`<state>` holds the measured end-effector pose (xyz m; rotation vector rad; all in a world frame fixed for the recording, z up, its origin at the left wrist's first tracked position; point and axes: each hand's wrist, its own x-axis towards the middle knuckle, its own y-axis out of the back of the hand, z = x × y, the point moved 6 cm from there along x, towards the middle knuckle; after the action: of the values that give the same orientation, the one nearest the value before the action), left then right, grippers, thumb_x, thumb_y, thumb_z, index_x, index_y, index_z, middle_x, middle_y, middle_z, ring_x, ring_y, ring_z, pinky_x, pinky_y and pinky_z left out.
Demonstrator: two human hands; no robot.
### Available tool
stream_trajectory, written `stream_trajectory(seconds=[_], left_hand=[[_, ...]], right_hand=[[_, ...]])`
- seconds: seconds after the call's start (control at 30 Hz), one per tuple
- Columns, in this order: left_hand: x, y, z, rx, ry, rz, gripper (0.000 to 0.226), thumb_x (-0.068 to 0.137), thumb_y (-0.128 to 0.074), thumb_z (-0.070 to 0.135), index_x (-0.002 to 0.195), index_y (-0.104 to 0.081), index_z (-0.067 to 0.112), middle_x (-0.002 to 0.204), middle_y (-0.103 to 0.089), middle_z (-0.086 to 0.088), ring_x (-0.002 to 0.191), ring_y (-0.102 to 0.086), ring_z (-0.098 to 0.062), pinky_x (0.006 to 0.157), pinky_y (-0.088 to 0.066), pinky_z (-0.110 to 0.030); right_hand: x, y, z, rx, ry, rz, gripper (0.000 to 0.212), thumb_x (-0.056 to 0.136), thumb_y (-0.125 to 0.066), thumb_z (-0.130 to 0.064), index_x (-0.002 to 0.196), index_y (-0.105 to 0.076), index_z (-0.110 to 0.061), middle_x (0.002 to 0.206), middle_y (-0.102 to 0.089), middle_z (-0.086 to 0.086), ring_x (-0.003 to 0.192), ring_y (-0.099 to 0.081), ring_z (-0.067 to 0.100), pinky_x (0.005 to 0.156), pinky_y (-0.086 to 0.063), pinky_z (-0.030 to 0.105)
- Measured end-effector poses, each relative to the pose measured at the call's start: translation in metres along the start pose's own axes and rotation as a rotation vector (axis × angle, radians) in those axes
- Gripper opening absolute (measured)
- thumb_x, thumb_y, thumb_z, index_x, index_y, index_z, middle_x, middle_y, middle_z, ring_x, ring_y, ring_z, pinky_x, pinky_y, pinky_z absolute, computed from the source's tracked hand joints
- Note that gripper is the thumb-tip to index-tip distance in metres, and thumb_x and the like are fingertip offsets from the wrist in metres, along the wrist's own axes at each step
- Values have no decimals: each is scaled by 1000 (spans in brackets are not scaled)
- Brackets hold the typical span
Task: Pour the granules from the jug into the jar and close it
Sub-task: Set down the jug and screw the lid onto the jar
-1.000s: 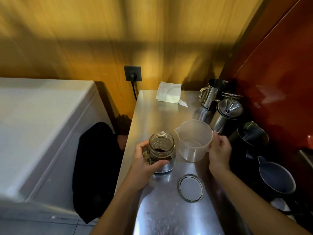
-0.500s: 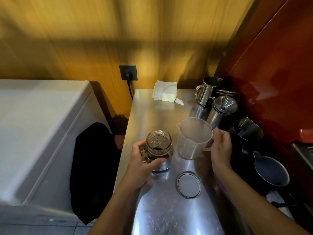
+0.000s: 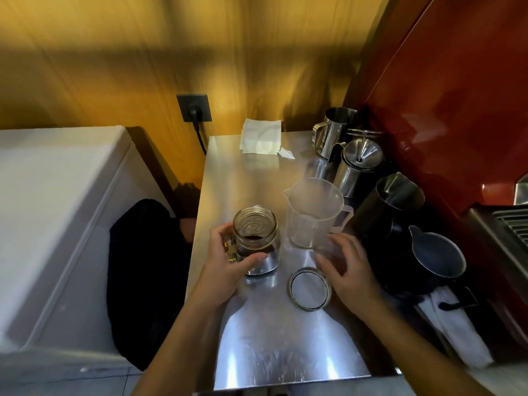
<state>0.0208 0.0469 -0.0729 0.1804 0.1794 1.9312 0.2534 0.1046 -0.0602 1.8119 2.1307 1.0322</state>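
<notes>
A glass jar (image 3: 255,238) with dark granules at its bottom stands uncapped on the steel counter (image 3: 257,347). My left hand (image 3: 225,264) grips its side and handle. To its right stands the clear plastic jug (image 3: 313,212), upright and empty-looking. My right hand (image 3: 347,267) hovers just below the jug's handle with its fingers spread, holding nothing. The jar's round lid (image 3: 310,288) lies flat on the counter, just left of that hand's fingers.
Steel pitchers (image 3: 333,132), a lidded steel pot (image 3: 357,164) and dark jugs (image 3: 393,204) crowd the counter's right side by the red wall. A white napkin (image 3: 261,135) lies at the back. A white appliance (image 3: 51,212) stands left, across a gap.
My right hand has let go of the jug, which now stands on the counter, and has dropped down toward the lid. My left hand still holds the jar.
</notes>
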Motion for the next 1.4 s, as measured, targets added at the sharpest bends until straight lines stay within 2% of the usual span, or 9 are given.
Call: stream_trajectory(seconds=[0.13, 0.27, 0.37, 0.57, 0.67, 0.9, 1.07, 1.3, 1.4], left_hand=[[-2, 0, 0, 6, -13, 3, 71, 67, -82, 2, 117, -35, 21, 108, -49, 18, 86, -52, 29, 70, -39, 6], [-3, 2, 0, 24, -11, -8, 71, 68, -83, 7, 116, -35, 28, 110, -48, 19, 90, -51, 29, 72, -39, 6], [-3, 2, 0, 39, -9, -17, 66, 67, -83, 10, 107, -38, 37, 112, -49, 18, 92, -51, 28, 72, -39, 6], [-2, 1, -1, 44, -3, -22, 67, 67, -84, 12, 104, -37, 41, 111, -49, 19, 91, -51, 29, 72, -39, 6], [-2, 1, 0, 32, -8, -25, 67, 67, -84, 11, 104, -37, 41, 111, -50, 18, 91, -53, 27, 72, -40, 5], [-4, 0, 3, -19, 15, -46, 68, 54, -81, 37, 107, -39, 41, 114, -52, 17, 95, -54, 24, 74, -41, 3], [-4, 1, 0, -11, 20, -43, 73, 53, -81, 41, 111, -37, 41, 114, -50, 20, 96, -51, 26, 76, -40, 4], [-6, 1, -1, -10, 30, -40, 72, 52, -82, 48, 109, -37, 47, 113, -49, 24, 97, -50, 26, 75, -41, 4], [-7, 2, -3, -21, 45, -44, 73, 51, -82, 52, 109, -37, 51, 115, -51, 24, 100, -51, 24, 76, -42, 2]], right_hand=[[-18, -26, 15, -140, 26, -333, 61, 74, -77, -31, 125, -48, -13, 127, -49, 6, 117, -44, 24, 97, -34, 40], [-27, -37, 18, -310, 132, -438, 68, 69, -64, -61, 126, -43, -29, 126, -45, -7, 120, -34, 12, 91, -15, 21], [-28, -41, 15, -384, 192, -506, 79, 64, -58, -73, 130, -35, -35, 129, -40, -10, 120, -27, 8, 89, -14, 22], [-24, -46, 8, -435, 212, -574, 77, 69, -60, -58, 135, -27, -36, 123, -41, -3, 113, -34, 18, 88, -25, 25], [-20, -43, -5, -307, 198, -605, 71, 73, -64, -53, 131, -24, -56, 112, -40, -5, 106, -37, 15, 88, -33, 26], [8, -4, -65, -115, 233, -499, 60, 63, -65, -64, 118, -40, -60, 109, -45, -1, 97, -50, 13, 84, -49, 33], [31, 30, -95, 21, 226, -283, 57, 52, -70, -64, 96, -36, -49, 98, -47, -12, 90, -48, 0, 77, -37, 6], [39, 32, -113, 106, 228, -143, 47, 58, -72, -59, 79, -36, -36, 109, -48, -18, 104, -46, 13, 85, -40, 30], [41, 21, -114, 50, 225, -171, 43, 60, -71, -53, 70, -35, -32, 108, -51, -7, 107, -43, 20, 84, -35, 20]])
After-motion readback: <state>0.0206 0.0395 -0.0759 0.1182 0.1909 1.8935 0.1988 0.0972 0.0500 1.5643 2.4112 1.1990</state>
